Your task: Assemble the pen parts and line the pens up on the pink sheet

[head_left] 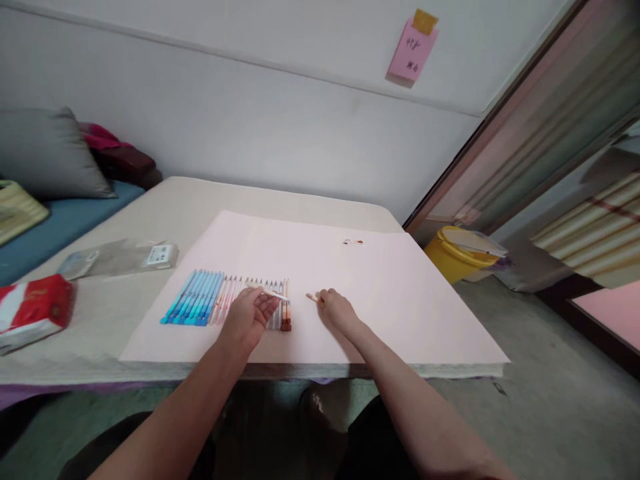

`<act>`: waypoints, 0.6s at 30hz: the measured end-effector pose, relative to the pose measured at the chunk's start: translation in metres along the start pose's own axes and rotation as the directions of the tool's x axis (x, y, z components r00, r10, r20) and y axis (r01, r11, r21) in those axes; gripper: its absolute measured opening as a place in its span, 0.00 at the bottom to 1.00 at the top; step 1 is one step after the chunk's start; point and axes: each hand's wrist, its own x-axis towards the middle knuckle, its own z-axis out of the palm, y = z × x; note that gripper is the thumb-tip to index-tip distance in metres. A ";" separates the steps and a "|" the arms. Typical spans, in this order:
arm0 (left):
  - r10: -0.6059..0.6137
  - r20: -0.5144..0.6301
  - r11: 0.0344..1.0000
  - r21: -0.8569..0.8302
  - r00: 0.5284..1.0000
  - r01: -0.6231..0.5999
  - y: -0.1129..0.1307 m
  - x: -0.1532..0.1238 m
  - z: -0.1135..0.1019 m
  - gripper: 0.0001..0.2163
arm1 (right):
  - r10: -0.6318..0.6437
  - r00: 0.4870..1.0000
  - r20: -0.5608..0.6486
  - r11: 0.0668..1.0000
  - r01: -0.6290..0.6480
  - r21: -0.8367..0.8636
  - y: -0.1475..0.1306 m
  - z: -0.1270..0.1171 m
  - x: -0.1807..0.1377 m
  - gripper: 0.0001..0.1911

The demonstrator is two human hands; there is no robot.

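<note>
My left hand (251,312) is closed on a slim white pen (273,293), held over the row of pens. Between the fingers of my right hand (338,309) is a beige pen (312,297), mostly covered by the hand, just right of the row. Lying side by side on the pink sheet (400,313) are several blue pens (193,300), then pale pink and grey pens (219,303) partly hidden behind my left hand. Brown-ended pens (287,317) close the row on the right. A few more slim pens (353,243) lie farther back.
A clear plastic bag (120,259) and a red-and-white packet (37,310) lie on the left of the table (280,197). A grey cushion (50,153) sits beyond. Right of the table stands a yellow bin (447,257). A pink note (413,52) hangs on the wall.
</note>
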 end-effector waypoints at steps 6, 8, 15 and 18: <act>0.068 -0.032 0.998 0.009 0.997 -0.068 -0.002 0.002 0.001 0.08 | -0.316 0.921 -0.228 0.893 0.370 0.257 -0.029 -0.024 -0.026 0.04; 0.093 -0.017 0.995 0.026 0.996 -0.093 -0.003 0.000 0.003 0.08 | -0.343 0.895 -0.284 0.848 0.425 0.316 -0.035 -0.028 -0.035 0.03; 0.172 0.044 0.975 0.133 0.984 -0.176 -0.007 -0.007 0.007 0.09 | -0.324 0.894 -0.310 0.842 0.422 0.337 -0.040 -0.032 -0.041 0.05; 0.152 0.061 0.961 0.226 0.987 -0.161 -0.010 -0.011 0.008 0.08 | -0.308 0.901 -0.306 0.853 0.404 0.331 -0.042 -0.035 -0.043 0.05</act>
